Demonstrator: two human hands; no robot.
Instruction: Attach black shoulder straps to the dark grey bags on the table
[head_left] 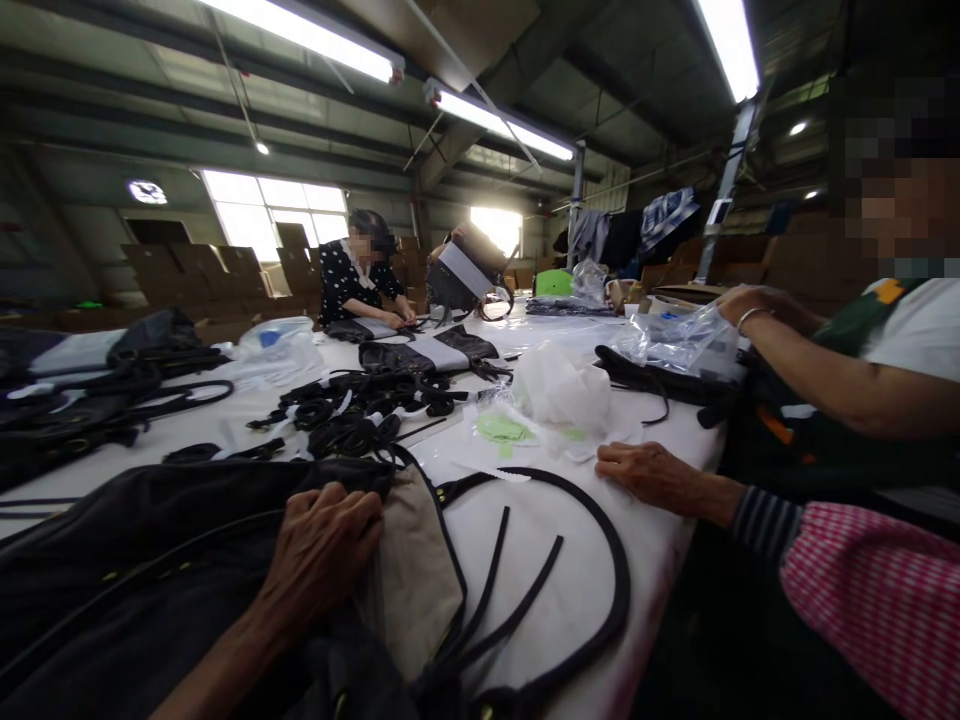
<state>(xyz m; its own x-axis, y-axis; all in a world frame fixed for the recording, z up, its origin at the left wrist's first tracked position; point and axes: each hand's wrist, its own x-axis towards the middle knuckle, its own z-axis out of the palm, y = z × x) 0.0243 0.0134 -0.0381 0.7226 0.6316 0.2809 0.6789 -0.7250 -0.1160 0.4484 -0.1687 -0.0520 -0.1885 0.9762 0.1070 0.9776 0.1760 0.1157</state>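
My left hand (322, 550) lies on a large black handbag (135, 560) at the near edge of the table. Its fingers are curled over the bag's opening, where the beige lining (412, 580) shows. The bag's long black straps (592, 530) loop out over the white tabletop (540, 520). My right hand (649, 478), in a striped cuff and a pink checked sleeve, rests flat on the table to the right of the straps. Its fingers are stretched out and hold nothing.
A heap of black straps (360, 410), crumpled clear plastic bags (562, 385) and green tags (502, 428) lie mid-table. More black bags (97, 390) sit at the left. A co-worker's arm (810, 350) at the right holds a plastic bag (682, 345). Another person (356, 285) works at the far end.
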